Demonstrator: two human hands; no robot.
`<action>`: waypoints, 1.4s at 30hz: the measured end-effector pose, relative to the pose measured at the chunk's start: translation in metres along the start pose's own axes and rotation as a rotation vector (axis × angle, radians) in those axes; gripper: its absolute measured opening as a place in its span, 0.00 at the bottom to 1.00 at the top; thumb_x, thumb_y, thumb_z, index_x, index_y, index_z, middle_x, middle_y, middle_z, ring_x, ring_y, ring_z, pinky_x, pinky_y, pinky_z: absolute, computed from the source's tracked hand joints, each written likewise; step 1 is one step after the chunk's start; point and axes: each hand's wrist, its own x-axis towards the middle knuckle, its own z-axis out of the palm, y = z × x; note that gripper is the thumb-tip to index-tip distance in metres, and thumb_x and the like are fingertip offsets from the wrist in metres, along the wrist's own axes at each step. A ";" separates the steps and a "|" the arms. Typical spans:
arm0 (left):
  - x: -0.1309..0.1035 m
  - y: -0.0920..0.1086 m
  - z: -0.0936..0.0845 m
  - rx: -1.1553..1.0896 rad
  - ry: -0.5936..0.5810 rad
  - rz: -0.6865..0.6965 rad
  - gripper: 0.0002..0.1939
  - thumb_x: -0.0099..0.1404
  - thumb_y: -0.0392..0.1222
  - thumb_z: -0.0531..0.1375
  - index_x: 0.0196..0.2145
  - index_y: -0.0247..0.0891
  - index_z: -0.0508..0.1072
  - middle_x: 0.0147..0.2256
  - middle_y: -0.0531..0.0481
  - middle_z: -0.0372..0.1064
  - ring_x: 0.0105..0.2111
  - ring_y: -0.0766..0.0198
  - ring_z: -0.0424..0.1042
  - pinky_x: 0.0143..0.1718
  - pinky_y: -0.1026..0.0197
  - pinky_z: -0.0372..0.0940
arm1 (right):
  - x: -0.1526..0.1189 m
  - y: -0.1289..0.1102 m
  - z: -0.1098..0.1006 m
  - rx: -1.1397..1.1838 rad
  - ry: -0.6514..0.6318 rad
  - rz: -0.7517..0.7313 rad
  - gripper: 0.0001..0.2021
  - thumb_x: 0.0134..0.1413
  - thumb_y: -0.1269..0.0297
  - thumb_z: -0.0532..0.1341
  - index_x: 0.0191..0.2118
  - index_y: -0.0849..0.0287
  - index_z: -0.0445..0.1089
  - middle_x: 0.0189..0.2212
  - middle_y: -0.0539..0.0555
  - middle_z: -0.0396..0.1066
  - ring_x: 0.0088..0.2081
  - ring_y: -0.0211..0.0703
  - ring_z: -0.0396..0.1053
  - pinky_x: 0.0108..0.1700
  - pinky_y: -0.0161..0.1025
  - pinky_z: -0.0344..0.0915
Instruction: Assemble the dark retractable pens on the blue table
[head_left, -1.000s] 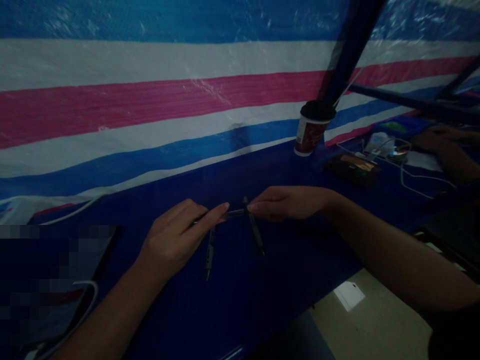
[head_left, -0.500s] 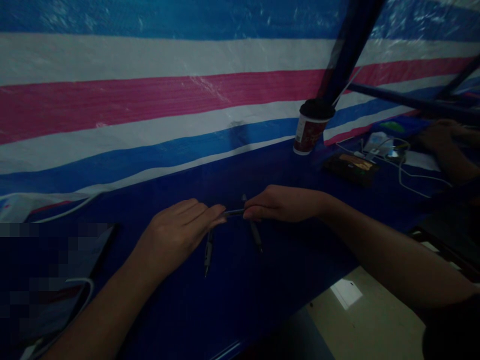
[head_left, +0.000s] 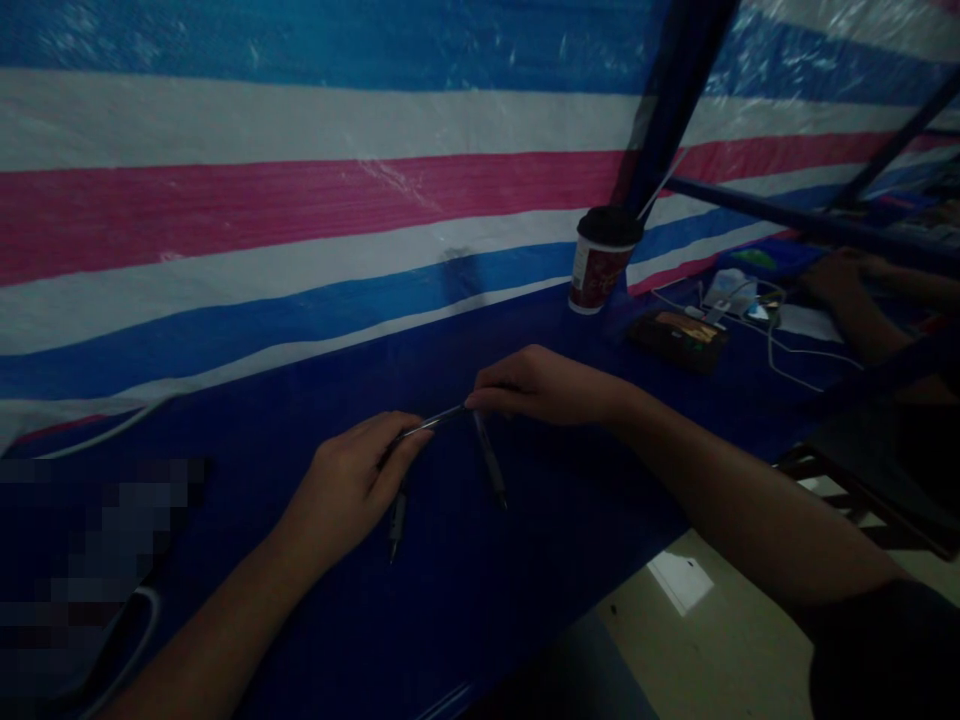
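Between my two hands a slim pen (head_left: 444, 417) is held above the blue table (head_left: 442, 620). My left hand (head_left: 360, 475) is closed round one end, thumb and fingers pressed on it. The fingertips of my right hand (head_left: 529, 385) pinch the other end. Beneath them on the tabletop lie two more pens: a grey one (head_left: 397, 525), partly hidden by my left hand, and a dark one (head_left: 491, 462) just below my right fingertips. Both lie with their tips toward me.
Behind the hands stands a lidded paper cup (head_left: 600, 260) near the striped plastic sheet (head_left: 337, 210). To its right are a dark box (head_left: 679, 338) and white cables (head_left: 772, 340). Another person's hand (head_left: 832, 280) rests farther right. A blurred-out device (head_left: 112, 570) lies at the left.
My left hand has turned so more of the pen shows along its fingers, and the pen now slants up to the right. The view has shifted slightly to the right.
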 end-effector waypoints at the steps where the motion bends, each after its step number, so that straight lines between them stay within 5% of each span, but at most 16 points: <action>1: 0.000 0.000 0.000 -0.008 -0.009 -0.010 0.17 0.75 0.50 0.53 0.37 0.40 0.79 0.27 0.52 0.77 0.23 0.62 0.74 0.30 0.62 0.68 | 0.000 0.000 0.000 -0.008 0.037 -0.021 0.11 0.68 0.60 0.60 0.37 0.63 0.72 0.28 0.48 0.67 0.30 0.35 0.63 0.36 0.35 0.58; 3: 0.001 0.001 0.001 -0.024 -0.029 -0.026 0.18 0.75 0.50 0.53 0.36 0.40 0.78 0.25 0.53 0.75 0.21 0.63 0.72 0.29 0.63 0.68 | -0.001 -0.001 -0.001 -0.010 0.106 -0.044 0.07 0.62 0.65 0.66 0.40 0.63 0.71 0.34 0.51 0.70 0.32 0.36 0.65 0.37 0.35 0.59; 5: 0.001 0.000 0.001 -0.026 -0.039 -0.046 0.18 0.75 0.49 0.52 0.36 0.40 0.78 0.25 0.54 0.75 0.21 0.64 0.71 0.29 0.63 0.68 | -0.001 -0.002 -0.001 -0.012 0.126 -0.021 0.13 0.59 0.60 0.69 0.44 0.63 0.72 0.37 0.52 0.73 0.34 0.38 0.67 0.37 0.35 0.59; 8: 0.000 -0.001 0.002 -0.014 -0.031 -0.070 0.18 0.75 0.49 0.51 0.38 0.39 0.78 0.26 0.54 0.75 0.22 0.64 0.71 0.30 0.63 0.67 | -0.002 -0.003 -0.002 -0.039 0.080 0.067 0.18 0.67 0.49 0.62 0.39 0.63 0.74 0.31 0.52 0.73 0.31 0.39 0.67 0.36 0.36 0.59; 10: 0.000 -0.002 0.003 -0.020 -0.025 -0.073 0.19 0.76 0.50 0.52 0.39 0.39 0.79 0.26 0.54 0.75 0.22 0.65 0.72 0.29 0.64 0.67 | -0.002 -0.003 -0.002 -0.054 0.089 0.080 0.17 0.70 0.53 0.59 0.37 0.62 0.74 0.28 0.51 0.72 0.30 0.38 0.66 0.35 0.36 0.58; 12: 0.000 -0.004 0.004 -0.027 -0.020 -0.073 0.19 0.76 0.50 0.52 0.38 0.38 0.79 0.26 0.54 0.75 0.22 0.65 0.72 0.29 0.64 0.66 | -0.002 -0.003 -0.002 -0.032 0.130 0.049 0.13 0.62 0.57 0.66 0.44 0.62 0.73 0.34 0.52 0.75 0.33 0.39 0.69 0.36 0.36 0.60; 14: 0.000 -0.005 0.005 -0.032 -0.009 -0.074 0.20 0.76 0.51 0.52 0.38 0.38 0.78 0.25 0.55 0.74 0.22 0.65 0.72 0.28 0.64 0.65 | -0.002 -0.003 -0.001 0.002 0.178 0.046 0.19 0.59 0.56 0.69 0.50 0.61 0.71 0.39 0.53 0.76 0.36 0.41 0.71 0.38 0.36 0.62; 18: -0.001 -0.007 0.005 -0.034 0.006 -0.076 0.18 0.76 0.51 0.52 0.39 0.39 0.78 0.26 0.54 0.76 0.23 0.65 0.73 0.27 0.64 0.64 | -0.002 -0.002 0.000 0.001 0.166 0.142 0.20 0.71 0.51 0.54 0.35 0.61 0.72 0.29 0.52 0.74 0.31 0.40 0.70 0.37 0.38 0.62; 22: -0.001 -0.006 0.005 -0.041 0.023 -0.087 0.17 0.76 0.49 0.53 0.39 0.39 0.78 0.24 0.56 0.74 0.21 0.65 0.71 0.26 0.64 0.63 | -0.001 0.000 -0.001 0.061 0.227 0.065 0.16 0.58 0.56 0.69 0.46 0.60 0.71 0.36 0.52 0.75 0.35 0.40 0.71 0.37 0.36 0.63; 26: 0.000 -0.004 0.003 -0.045 0.018 -0.065 0.16 0.76 0.48 0.53 0.38 0.38 0.78 0.24 0.57 0.73 0.20 0.67 0.69 0.24 0.65 0.61 | -0.001 0.001 -0.003 0.089 0.256 0.161 0.20 0.68 0.49 0.57 0.35 0.61 0.72 0.27 0.51 0.72 0.29 0.39 0.68 0.34 0.37 0.62; 31: -0.002 -0.003 0.002 -0.050 0.041 -0.095 0.16 0.75 0.47 0.53 0.38 0.39 0.77 0.20 0.60 0.67 0.17 0.69 0.64 0.22 0.65 0.59 | -0.001 0.002 -0.003 0.176 0.319 0.079 0.15 0.57 0.54 0.69 0.42 0.59 0.72 0.34 0.51 0.75 0.33 0.40 0.70 0.35 0.36 0.64; 35: -0.003 -0.002 0.003 -0.088 0.065 -0.117 0.16 0.75 0.48 0.52 0.36 0.39 0.76 0.20 0.59 0.65 0.17 0.68 0.64 0.21 0.66 0.58 | 0.001 0.002 0.001 0.064 0.378 0.205 0.25 0.71 0.46 0.54 0.29 0.60 0.71 0.23 0.50 0.71 0.25 0.37 0.66 0.30 0.36 0.59; 42: -0.005 -0.003 0.006 -0.160 0.041 -0.140 0.15 0.76 0.49 0.52 0.39 0.40 0.75 0.19 0.60 0.60 0.16 0.68 0.62 0.18 0.66 0.56 | 0.003 0.001 -0.002 0.391 0.538 0.022 0.10 0.55 0.61 0.72 0.35 0.60 0.73 0.29 0.49 0.75 0.29 0.34 0.69 0.32 0.34 0.65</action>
